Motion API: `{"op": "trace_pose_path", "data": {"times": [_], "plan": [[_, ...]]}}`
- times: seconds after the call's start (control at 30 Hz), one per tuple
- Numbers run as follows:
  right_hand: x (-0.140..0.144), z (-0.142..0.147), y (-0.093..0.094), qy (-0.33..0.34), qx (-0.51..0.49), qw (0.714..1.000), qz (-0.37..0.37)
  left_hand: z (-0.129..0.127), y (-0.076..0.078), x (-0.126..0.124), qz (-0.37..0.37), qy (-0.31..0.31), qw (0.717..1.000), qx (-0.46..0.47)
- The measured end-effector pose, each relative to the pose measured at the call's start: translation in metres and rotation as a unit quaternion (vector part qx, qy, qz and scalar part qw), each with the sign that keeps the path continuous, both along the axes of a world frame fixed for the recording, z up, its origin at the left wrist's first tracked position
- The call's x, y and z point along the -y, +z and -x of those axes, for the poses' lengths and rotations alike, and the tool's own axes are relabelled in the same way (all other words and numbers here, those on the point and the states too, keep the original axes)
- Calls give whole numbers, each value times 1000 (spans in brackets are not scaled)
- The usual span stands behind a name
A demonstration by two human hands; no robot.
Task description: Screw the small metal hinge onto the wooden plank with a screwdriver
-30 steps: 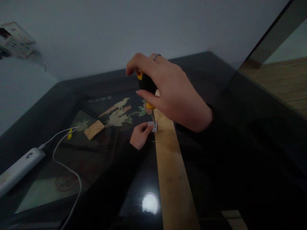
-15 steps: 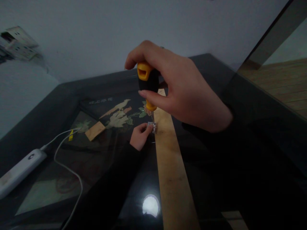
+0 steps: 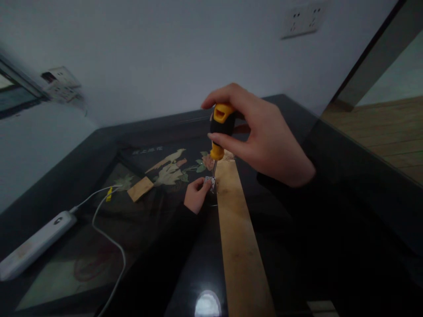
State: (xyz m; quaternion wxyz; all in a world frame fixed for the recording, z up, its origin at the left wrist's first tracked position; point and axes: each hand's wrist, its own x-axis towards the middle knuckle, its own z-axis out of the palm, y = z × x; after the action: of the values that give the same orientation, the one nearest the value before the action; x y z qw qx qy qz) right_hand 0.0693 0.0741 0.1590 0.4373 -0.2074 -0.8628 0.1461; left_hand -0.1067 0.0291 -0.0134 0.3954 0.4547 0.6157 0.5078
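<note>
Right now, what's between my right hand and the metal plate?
The head view shows the screwdriver's yellow handle end and shaft between your right hand and the plate.

The person's left hand (image 3: 194, 197) and right hand (image 3: 261, 136) are both bare, with slim fingers; the left sleeve (image 3: 170, 244) is long and black, reaching to the wrist; the right sleeve (image 3: 291, 211) is of the same black and likewise reaches to the wrist; the cloth looks plain and matt, so dark that seams and weave cannot be told; the outer edges of both sleeves melt into the darkness around them.
</note>
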Motion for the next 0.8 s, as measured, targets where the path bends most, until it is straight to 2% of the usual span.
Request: {"op": "trace_pose_path", "data": {"times": [0.27,0.47,0.6,0.8], "plan": [[3,-6,-1,-11,-38,999,10,-4,9,4,-45,9,999,6],[16,-14,-2,-34,-86,995,22,-5,8,9,-56,20,997,48],[24,-14,-4,-48,-121,991,42,-2,8,14,-79,22,996,33],[33,-14,-15,-57,-149,986,56,7,2,18,-58,29,997,36]]}}
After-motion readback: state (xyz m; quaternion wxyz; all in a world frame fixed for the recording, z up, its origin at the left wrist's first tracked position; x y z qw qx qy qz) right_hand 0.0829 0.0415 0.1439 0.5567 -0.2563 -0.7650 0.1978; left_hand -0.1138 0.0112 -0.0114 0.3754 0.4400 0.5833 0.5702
